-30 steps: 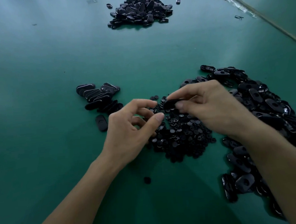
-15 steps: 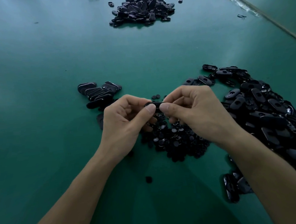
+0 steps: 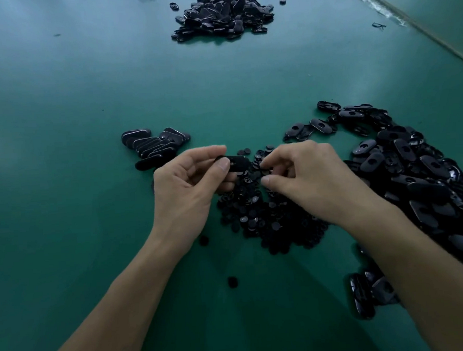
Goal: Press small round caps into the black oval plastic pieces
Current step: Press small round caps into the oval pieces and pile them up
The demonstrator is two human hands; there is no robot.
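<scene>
Few pieces sit in the stack [image 3: 152, 147], seemingly done; the heap [image 3: 414, 169] looks mostly uncapped. Left hand [image 3: 182, 189] pinches an oval [image 3: 235, 163] above the caps [image 3: 268, 222]; right hand [image 3: 306, 176] curls into them, grip unclear.

- The green table [image 3: 64, 212] is wide and flat.
- A heap of black ovals [image 3: 223, 13] sits far back.
- A short row of ovals [image 3: 152, 147] lies on the left.
- A heap of small round caps [image 3: 268, 222] lies in the middle.
- A big pile of ovals with holes [image 3: 414, 169] spreads along the right.
- One loose cap [image 3: 232, 282] lies near the front.
</scene>
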